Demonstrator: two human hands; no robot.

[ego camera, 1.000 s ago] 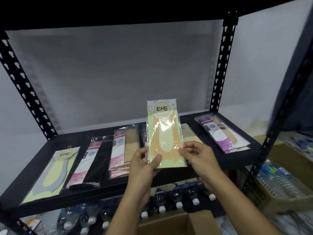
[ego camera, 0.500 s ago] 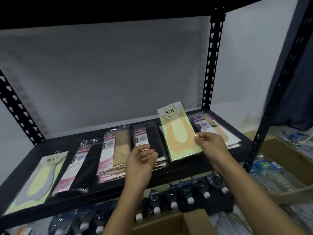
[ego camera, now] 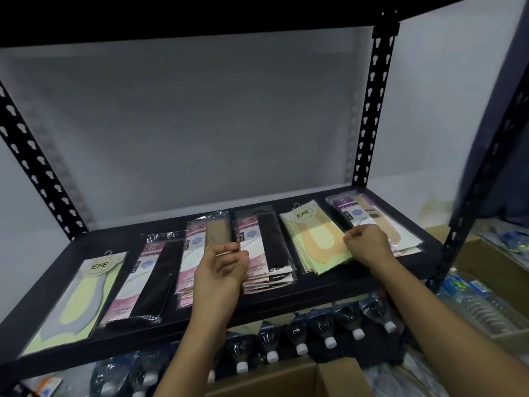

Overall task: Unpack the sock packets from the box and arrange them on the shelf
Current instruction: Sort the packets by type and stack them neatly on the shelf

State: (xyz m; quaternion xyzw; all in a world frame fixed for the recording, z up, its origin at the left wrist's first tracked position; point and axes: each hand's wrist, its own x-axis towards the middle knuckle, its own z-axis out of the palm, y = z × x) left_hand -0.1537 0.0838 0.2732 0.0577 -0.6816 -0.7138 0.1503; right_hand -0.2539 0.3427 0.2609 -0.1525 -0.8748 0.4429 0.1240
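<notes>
On the black shelf board (ego camera: 329,285), a green-and-orange sock packet (ego camera: 315,239) marked "ENE" is seen lying flat on top of a small stack of like packets, toward the shelf's right end. Its right edge is met by the right hand (ego camera: 365,243), whose fingers are curled inward into a loose fist; whether the packet's edge is actually pinched cannot be told. Just right of that stack, at the shelf's right end, a stack of purple-labelled packets (ego camera: 369,214) is found, partly covered by the same hand. To the left of the green-and-orange stack, a pile of pink-labelled packets with black socks (ego camera: 266,242) is laid, then a pile of pink-labelled packets with beige socks (ego camera: 200,239). The left hand (ego camera: 220,270) is held above the front of these two piles, fingers loosely curled, nothing gripped. Further left on the shelf, a single pink-and-black packet (ego camera: 148,282) is noted, and at the left end a green-and-grey packet (ego camera: 80,299). Beneath the shelf, capped plastic bottles (ego camera: 300,339) are ranged in a row. Below them, an open cardboard box (ego camera: 286,379) is partly visible at the lower edge.
</notes>
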